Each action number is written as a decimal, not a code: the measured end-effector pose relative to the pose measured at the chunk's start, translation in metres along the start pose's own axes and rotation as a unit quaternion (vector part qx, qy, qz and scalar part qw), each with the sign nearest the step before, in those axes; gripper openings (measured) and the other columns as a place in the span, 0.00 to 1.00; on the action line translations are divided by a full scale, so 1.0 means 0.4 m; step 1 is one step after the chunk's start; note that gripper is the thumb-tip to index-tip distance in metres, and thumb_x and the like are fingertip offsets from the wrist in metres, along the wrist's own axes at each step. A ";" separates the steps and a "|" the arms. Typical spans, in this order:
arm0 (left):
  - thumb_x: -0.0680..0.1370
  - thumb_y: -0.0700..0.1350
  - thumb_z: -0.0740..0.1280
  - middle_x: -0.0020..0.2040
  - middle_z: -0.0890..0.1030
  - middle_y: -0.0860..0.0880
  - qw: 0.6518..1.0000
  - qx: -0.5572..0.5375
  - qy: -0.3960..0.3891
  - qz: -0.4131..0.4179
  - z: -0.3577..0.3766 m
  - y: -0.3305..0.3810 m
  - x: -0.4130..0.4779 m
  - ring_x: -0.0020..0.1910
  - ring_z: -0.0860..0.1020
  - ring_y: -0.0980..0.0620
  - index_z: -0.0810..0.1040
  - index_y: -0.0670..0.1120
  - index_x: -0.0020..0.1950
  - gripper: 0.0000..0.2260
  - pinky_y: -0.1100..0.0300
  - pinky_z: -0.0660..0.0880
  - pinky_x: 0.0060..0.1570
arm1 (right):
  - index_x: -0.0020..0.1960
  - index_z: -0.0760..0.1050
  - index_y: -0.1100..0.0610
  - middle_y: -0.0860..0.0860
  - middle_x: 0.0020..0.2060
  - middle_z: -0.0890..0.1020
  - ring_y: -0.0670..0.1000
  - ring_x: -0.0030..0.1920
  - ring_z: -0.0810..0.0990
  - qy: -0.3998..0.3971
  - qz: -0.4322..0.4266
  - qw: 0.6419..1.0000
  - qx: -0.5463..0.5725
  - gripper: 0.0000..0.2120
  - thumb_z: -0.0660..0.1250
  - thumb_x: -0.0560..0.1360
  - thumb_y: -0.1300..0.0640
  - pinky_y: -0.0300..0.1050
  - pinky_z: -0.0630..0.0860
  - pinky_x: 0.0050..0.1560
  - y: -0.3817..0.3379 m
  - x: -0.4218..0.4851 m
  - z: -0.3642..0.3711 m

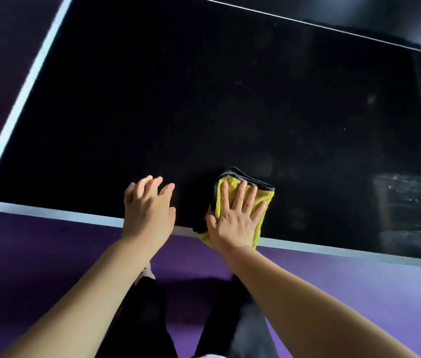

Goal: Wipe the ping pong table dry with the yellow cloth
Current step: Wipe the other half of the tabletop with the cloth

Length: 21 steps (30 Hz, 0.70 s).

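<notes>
One folded yellow cloth (232, 186) straddles the white edge line (49, 214) of the ping pong table (204, 99), its long axis running from that line out onto the dark top. The right hand (232, 226) presses flat on it, fingers straight and spread. The left hand (147, 210) is just left of the cloth over the same line, loosely spread and empty, and a streaky sheen (411, 202) lies farther right along the line, so I'd judge the sweep goes that way.

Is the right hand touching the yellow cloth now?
Touching. The head view shows the right hand lying flat, pressed directly on the yellow cloth, with no gap between them.
</notes>
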State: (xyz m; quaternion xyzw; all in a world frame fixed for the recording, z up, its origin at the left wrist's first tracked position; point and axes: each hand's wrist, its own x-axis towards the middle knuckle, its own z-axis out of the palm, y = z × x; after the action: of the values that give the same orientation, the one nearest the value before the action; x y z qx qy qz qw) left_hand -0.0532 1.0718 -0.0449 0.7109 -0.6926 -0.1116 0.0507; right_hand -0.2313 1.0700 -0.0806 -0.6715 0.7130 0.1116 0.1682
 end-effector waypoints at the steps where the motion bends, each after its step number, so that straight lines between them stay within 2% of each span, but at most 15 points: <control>1: 0.65 0.39 0.76 0.58 0.78 0.39 1.000 0.003 -0.003 -0.006 -0.016 -0.063 -0.004 0.62 0.73 0.38 0.79 0.42 0.59 0.23 0.38 0.66 0.61 | 0.78 0.31 0.47 0.58 0.77 0.33 0.62 0.75 0.27 -0.003 -0.006 1.000 -0.001 0.40 0.35 0.69 0.37 0.68 0.30 0.71 -0.060 -0.002 0.005; 5: 0.64 0.39 0.76 0.58 0.78 0.39 0.999 0.013 -0.007 -0.046 -0.081 -0.283 -0.016 0.62 0.73 0.38 0.80 0.42 0.58 0.23 0.37 0.66 0.61 | 0.77 0.30 0.46 0.58 0.76 0.30 0.62 0.74 0.25 -0.017 -0.047 0.999 -0.017 0.37 0.36 0.72 0.36 0.69 0.30 0.71 -0.283 -0.004 0.024; 7: 0.65 0.39 0.76 0.58 0.78 0.39 0.998 0.014 -0.010 -0.066 -0.109 -0.368 -0.023 0.62 0.73 0.37 0.79 0.42 0.59 0.22 0.38 0.66 0.61 | 0.76 0.27 0.46 0.57 0.75 0.29 0.62 0.74 0.25 -0.019 -0.081 0.996 -0.031 0.36 0.41 0.76 0.37 0.69 0.30 0.71 -0.379 -0.001 0.027; 9: 0.66 0.39 0.75 0.60 0.78 0.39 0.997 0.014 -0.013 -0.079 -0.127 -0.433 -0.029 0.63 0.72 0.38 0.79 0.42 0.60 0.22 0.38 0.66 0.62 | 0.74 0.25 0.45 0.56 0.75 0.28 0.62 0.74 0.25 -0.029 -0.119 0.992 -0.042 0.36 0.46 0.78 0.38 0.68 0.30 0.71 -0.465 0.003 0.025; 13: 0.70 0.41 0.72 0.63 0.75 0.41 0.995 0.019 -0.021 -0.094 -0.141 -0.503 -0.029 0.67 0.68 0.40 0.76 0.44 0.64 0.22 0.40 0.63 0.65 | 0.77 0.29 0.44 0.55 0.75 0.29 0.61 0.74 0.24 -0.036 -0.212 0.974 -0.074 0.36 0.47 0.79 0.37 0.67 0.31 0.71 -0.596 0.038 0.018; 17: 0.74 0.44 0.68 0.68 0.71 0.43 0.995 0.035 -0.036 -0.088 -0.137 -0.506 -0.008 0.71 0.63 0.43 0.71 0.46 0.69 0.23 0.44 0.58 0.69 | 0.78 0.34 0.41 0.52 0.78 0.34 0.57 0.76 0.28 -0.034 -0.310 0.945 -0.098 0.33 0.48 0.80 0.36 0.63 0.31 0.74 -0.612 0.094 0.004; 21: 0.75 0.45 0.67 0.69 0.70 0.43 0.996 0.044 -0.045 -0.064 -0.132 -0.444 0.033 0.71 0.62 0.44 0.71 0.46 0.70 0.23 0.45 0.56 0.70 | 0.78 0.37 0.39 0.49 0.78 0.38 0.54 0.77 0.31 -0.012 -0.329 0.940 -0.087 0.32 0.47 0.79 0.37 0.60 0.33 0.76 -0.534 0.109 0.006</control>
State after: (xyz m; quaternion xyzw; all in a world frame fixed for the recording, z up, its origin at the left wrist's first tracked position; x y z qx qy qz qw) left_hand 0.1318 1.0605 -0.0352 0.7499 -0.6511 -0.1159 -0.0188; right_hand -0.0204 1.0151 -0.0853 -0.8792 0.4379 0.1196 0.1448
